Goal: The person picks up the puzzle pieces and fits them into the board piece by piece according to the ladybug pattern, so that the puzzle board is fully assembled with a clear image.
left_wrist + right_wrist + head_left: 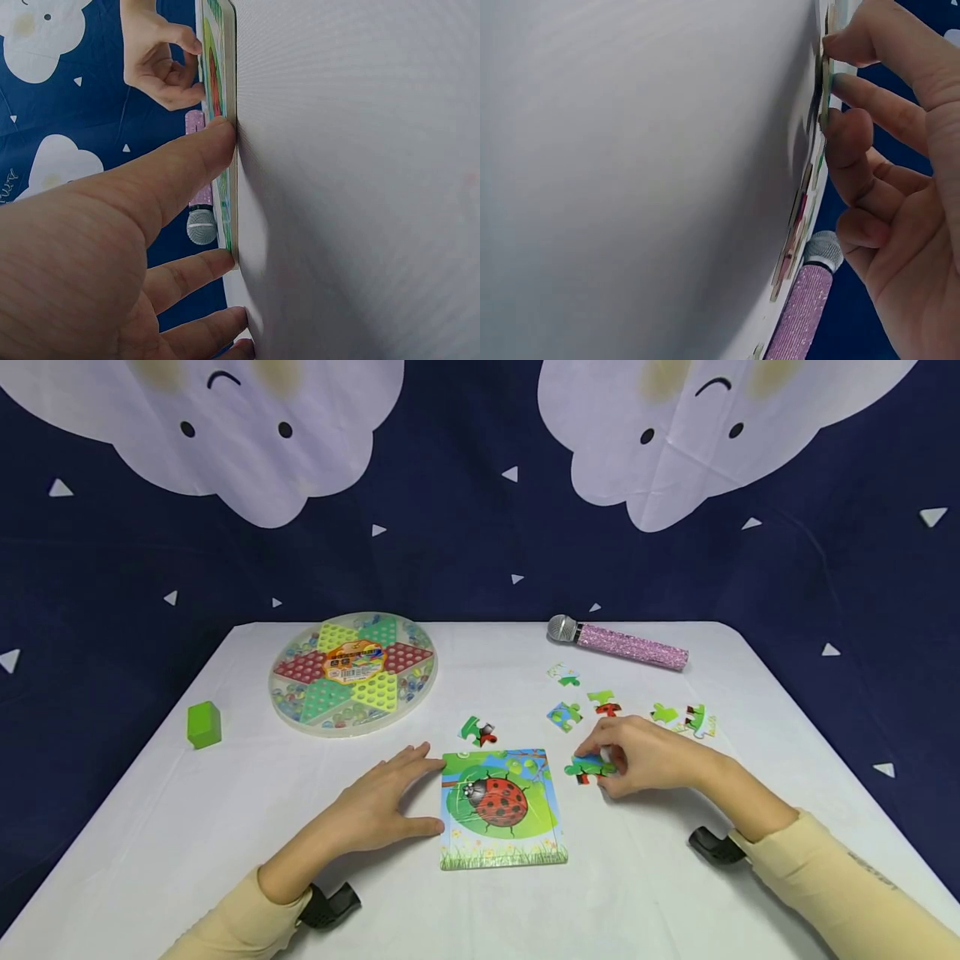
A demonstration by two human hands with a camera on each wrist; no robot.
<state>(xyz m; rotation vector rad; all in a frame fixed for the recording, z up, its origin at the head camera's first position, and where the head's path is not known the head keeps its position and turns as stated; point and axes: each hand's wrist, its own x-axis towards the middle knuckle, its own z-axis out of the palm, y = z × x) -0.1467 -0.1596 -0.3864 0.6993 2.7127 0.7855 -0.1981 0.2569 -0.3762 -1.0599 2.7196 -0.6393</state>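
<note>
A square ladybug puzzle board (501,810) lies flat on the white table. My left hand (382,802) rests beside it with fingers spread, the thumb and a fingertip touching its left edge; the left wrist view shows the thumb (180,169) against the board's side. To the right of the board, my right hand (651,755) pinches a jigsaw piece (583,767) of green, blue and red between thumb and fingers. In the right wrist view this piece (826,86) appears edge-on, close to the tabletop, and whether it touches the table I cannot tell.
Loose jigsaw pieces lie around: one (477,732) above the board, several others beyond my right hand, such as a blue-green piece (565,716). Farther back are a round Chinese checkers set (352,675) and a pink glittery microphone (630,647). A green block (204,724) stands at left.
</note>
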